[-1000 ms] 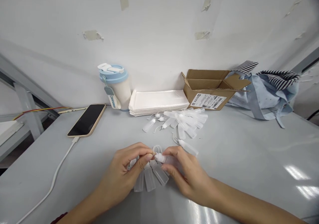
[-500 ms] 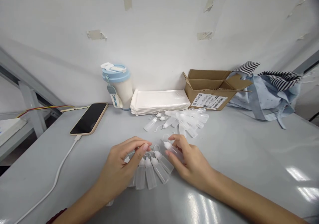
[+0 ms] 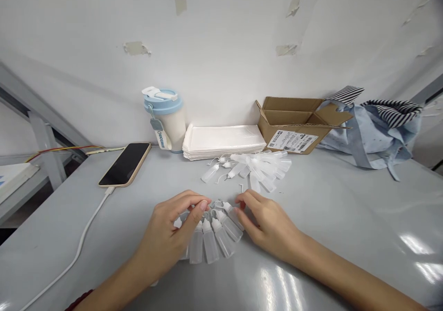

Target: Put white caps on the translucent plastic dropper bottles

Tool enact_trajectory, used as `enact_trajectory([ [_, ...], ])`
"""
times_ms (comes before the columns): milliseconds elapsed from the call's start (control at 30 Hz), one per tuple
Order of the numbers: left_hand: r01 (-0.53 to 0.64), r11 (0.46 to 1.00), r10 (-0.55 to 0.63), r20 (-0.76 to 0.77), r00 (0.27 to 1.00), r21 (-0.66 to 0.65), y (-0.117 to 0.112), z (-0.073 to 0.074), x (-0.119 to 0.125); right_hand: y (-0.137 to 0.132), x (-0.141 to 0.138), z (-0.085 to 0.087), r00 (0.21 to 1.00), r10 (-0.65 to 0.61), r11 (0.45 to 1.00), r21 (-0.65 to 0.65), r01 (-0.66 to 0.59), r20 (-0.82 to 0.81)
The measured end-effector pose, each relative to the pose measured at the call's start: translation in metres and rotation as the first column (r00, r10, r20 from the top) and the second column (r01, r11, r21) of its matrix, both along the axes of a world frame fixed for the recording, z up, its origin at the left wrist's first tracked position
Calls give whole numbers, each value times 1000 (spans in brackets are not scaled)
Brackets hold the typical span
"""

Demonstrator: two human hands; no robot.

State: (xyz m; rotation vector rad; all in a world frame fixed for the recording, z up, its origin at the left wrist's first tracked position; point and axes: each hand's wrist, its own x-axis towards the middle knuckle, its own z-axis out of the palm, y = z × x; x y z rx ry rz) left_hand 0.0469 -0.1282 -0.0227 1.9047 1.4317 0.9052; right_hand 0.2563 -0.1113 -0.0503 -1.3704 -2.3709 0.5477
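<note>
Several small translucent dropper bottles (image 3: 211,244) lie fanned on the grey table (image 3: 328,218), white caps meeting at the top. My left hand (image 3: 171,230) is curled over the fan's left side, thumb and forefinger pinched on the gathered caps. My right hand (image 3: 268,221) rests to the right, thumb and fingertips closed lightly on the base of the rightmost bottle (image 3: 232,215) and holding it against the fan. A loose pile of the same bottles (image 3: 258,165) lies farther back, apart from both hands.
At the back stand a blue-lidded cup (image 3: 166,119), a stack of white trays (image 3: 223,141), an open cardboard box (image 3: 294,122) and a blue cloth bag (image 3: 374,126). A phone (image 3: 125,164) on a white cable (image 3: 83,242) lies at left.
My right hand has brought one bottle down and left, laying it against the right side of the fan. My left hand has stayed pinched on the caps.
</note>
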Motion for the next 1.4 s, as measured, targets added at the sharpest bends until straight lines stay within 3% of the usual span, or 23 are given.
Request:
enact_trajectory([
  [133, -16, 1000, 16, 4, 1000, -10, 0, 1, 1, 8, 9, 4, 982, -104, 974, 216, 68, 159],
  [233, -21, 1000, 21, 14, 1000, -19, -1, 2, 1, 13, 14, 9, 918, -184, 960, 263, 92, 352],
  [367, -9, 999, 10, 9, 1000, -38, -3, 1, 0, 15, 15, 12, 848, -204, 969, 222, 106, 488],
  [633, -14, 999, 14, -4, 1000, -43, -2, 0, 1, 12, 19, 23, 942, -60, 998, 36, 51, 329],
  [900, -18, 997, 19, 18, 1000, -77, -3, 0, 1, 13, 18, 21, 904, -56, 998, 19, 53, 424],
  [1033, -21, 998, 22, 9, 1000, -63, -2, -1, 1, 10, 16, 22, 967, -61, 998, 10, 61, 247],
  [1100, -22, 998, 23, 12, 1000, -64, -3, -1, 2, 8, 15, 24, 996, -80, 996, 38, 78, 45],
  [1200, -30, 998, 30, -3, 1000, -51, -4, -2, 2, 2, 11, 28, 965, -11, 999, 34, 21, -264],
  [1400, 60, 995, -54, -63, 997, 85, -7, -3, 1, -8, 3, 31, 889, 47, 948, -261, -184, -456],
])
